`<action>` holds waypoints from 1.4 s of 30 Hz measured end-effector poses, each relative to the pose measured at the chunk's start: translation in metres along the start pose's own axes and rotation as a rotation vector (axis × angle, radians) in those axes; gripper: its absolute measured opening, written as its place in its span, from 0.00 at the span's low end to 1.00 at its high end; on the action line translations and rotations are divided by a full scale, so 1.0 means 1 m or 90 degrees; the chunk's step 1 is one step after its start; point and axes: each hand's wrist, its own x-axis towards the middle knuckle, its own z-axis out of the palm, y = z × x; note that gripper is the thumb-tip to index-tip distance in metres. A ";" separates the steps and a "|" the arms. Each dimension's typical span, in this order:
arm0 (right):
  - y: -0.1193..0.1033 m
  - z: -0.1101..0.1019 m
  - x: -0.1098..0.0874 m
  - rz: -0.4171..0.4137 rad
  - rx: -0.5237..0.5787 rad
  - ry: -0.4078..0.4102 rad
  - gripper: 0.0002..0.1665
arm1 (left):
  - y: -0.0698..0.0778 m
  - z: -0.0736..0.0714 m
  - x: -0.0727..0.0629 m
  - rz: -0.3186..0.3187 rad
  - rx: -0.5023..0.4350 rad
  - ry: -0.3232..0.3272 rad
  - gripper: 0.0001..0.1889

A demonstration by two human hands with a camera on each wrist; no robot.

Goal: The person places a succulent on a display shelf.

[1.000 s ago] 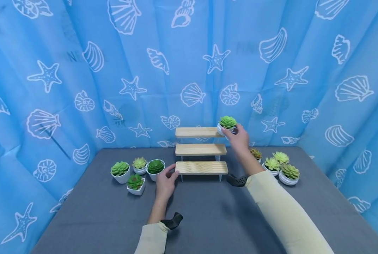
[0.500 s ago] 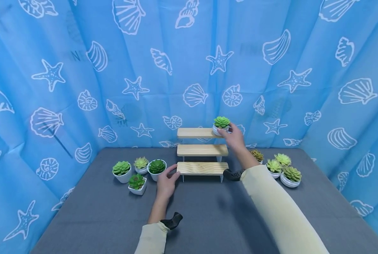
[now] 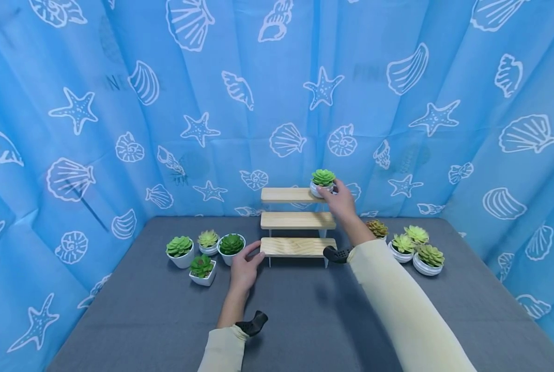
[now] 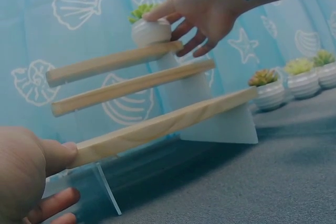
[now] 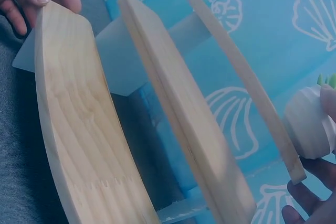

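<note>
A three-tier display stand has light wooden boards on clear supports, with its bottom board (image 3: 298,247) nearest. My left hand (image 3: 243,271) grips the left end of that board; in the left wrist view its thumb (image 4: 62,153) lies against the board's end, other fingers lower down. My right hand (image 3: 342,201) holds a bright green potted succulent (image 3: 323,177) by its ribbed white pot, at the right end of the top board (image 3: 286,195). In the left wrist view that white pot (image 4: 151,33) sits right at the board's upper surface. The middle board (image 3: 297,220) bears nothing.
Left of the stand stand several green succulents in white pots, among them a square-potted one (image 3: 202,270) and a dark green one (image 3: 231,245). Several more stand at right, including a reddish-brown one (image 3: 376,228). A blue shell-patterned curtain (image 3: 202,93) hangs behind the grey tabletop (image 3: 165,320).
My right hand has moved left with the succulent, from beyond the top board's right end to over that end. My left hand keeps its place on the bottom board.
</note>
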 end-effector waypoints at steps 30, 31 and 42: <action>0.023 -0.043 -0.057 0.009 -0.052 -0.074 0.31 | 0.005 -0.001 -0.001 0.002 -0.013 -0.011 0.18; 0.027 -0.044 -0.061 0.013 -0.046 -0.077 0.31 | 0.004 -0.001 -0.001 0.001 -0.011 -0.012 0.18; 0.059 -0.055 -0.098 0.019 -0.052 -0.090 0.27 | 0.003 -0.001 -0.002 -0.015 -0.003 -0.012 0.18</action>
